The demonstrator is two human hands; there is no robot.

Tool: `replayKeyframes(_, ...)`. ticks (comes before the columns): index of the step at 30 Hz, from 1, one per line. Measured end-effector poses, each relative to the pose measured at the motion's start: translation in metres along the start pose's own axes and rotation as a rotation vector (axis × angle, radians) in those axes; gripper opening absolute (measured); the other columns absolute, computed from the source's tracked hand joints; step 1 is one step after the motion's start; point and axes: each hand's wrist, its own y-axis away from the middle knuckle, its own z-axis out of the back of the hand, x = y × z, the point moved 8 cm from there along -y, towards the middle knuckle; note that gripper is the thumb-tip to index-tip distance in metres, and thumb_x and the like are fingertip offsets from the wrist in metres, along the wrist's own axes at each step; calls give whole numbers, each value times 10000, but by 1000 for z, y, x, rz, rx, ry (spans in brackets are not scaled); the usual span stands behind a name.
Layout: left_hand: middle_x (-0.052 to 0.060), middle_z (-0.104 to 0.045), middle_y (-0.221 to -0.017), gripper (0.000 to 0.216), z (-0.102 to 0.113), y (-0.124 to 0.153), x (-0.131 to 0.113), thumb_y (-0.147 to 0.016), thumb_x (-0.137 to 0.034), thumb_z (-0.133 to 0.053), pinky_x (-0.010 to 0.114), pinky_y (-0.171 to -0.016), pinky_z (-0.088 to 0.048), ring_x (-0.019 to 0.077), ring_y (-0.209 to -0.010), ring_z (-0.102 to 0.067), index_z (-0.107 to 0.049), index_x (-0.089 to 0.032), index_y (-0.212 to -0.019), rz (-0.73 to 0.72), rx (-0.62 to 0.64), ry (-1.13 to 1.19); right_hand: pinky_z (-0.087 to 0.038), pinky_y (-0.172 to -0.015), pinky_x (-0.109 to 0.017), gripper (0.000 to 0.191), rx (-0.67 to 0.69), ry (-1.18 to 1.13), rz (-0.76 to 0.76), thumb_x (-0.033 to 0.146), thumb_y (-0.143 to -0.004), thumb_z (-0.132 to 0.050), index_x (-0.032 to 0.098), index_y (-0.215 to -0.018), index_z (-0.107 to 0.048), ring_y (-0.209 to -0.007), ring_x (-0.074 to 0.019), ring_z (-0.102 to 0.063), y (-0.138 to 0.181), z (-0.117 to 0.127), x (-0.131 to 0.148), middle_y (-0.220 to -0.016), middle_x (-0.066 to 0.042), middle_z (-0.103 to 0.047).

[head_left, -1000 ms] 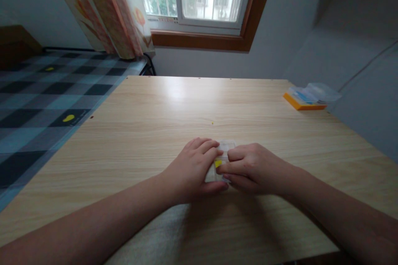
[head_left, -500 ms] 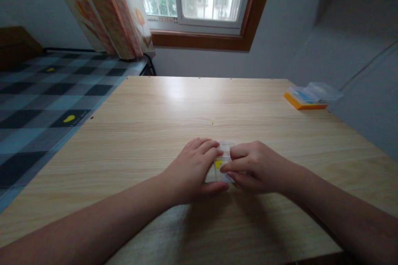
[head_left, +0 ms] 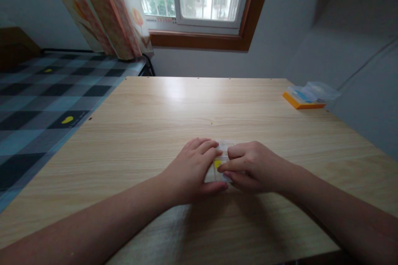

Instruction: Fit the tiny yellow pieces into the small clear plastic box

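Observation:
A small clear plastic box (head_left: 225, 145), apparently divided into compartments, lies on the table between my two hands. A yellow patch (head_left: 217, 164) shows in its middle, and I cannot make out what it is. My left hand (head_left: 194, 169) grips the box from the left, fingers over the far side and thumb along the near edge. From the right, my right hand (head_left: 253, 167) has its fingers bent and drawn together over the box, index fingertip at the yellow patch. Whatever may be between its fingertips is hidden.
The box rests on a light wood-grain table (head_left: 139, 132). A tiny yellow speck (head_left: 212, 123) lies beyond it. At the right edge sits an orange tray-like item (head_left: 303, 103) with clear plastic on top. A bed with a checked cover (head_left: 52, 103) adjoins the left side.
The whole view has shifted slightly. Both hands keep nearly the same hold on the box, with hardly any visible finger movement.

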Motion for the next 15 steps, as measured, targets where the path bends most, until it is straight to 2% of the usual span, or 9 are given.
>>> replayKeyframes(15, 160, -597, -1401, 628, 0, 0, 1, -797, -544, -804, 563, -1159, -368, 358, -1339, -502, -623, -171, -1270, -2, -1, -3, -260, -608, -234, 231, 9, -7, -7, 219, -954, -541, 178, -867, -751, -630, -65, -422, 0, -2, 0, -763, -6, -595)
